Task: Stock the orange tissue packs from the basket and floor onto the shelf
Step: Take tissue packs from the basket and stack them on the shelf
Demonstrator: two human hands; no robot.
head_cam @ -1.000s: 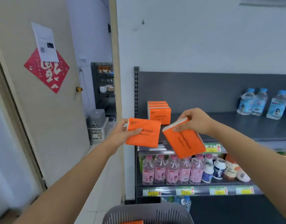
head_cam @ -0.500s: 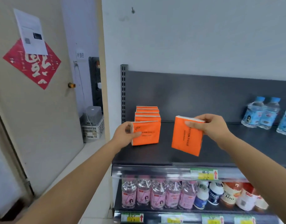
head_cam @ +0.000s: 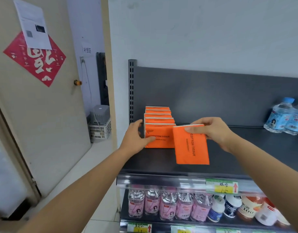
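Note:
A row of orange tissue packs [head_cam: 159, 116] stands upright at the left end of the dark top shelf [head_cam: 246, 148]. My left hand [head_cam: 136, 136] grips the left edge of the front pack [head_cam: 161, 137], which stands on the shelf against the row. My right hand [head_cam: 210, 131] holds another orange tissue pack [head_cam: 191, 148] by its top edge, upright and turned on end, just right of the front pack and above the shelf surface. The basket and floor packs are out of view.
Water bottles [head_cam: 286, 120] stand at the shelf's far right. The lower shelf holds pink bottles [head_cam: 168, 204] and other drinks [head_cam: 246, 209]. A door [head_cam: 44, 106] with a red decoration is to the left, with a white crate [head_cam: 100, 130] on the floor beyond.
My left hand has set its pack down on the shelf at the front of the row. My right hand has brought its pack closer to that row.

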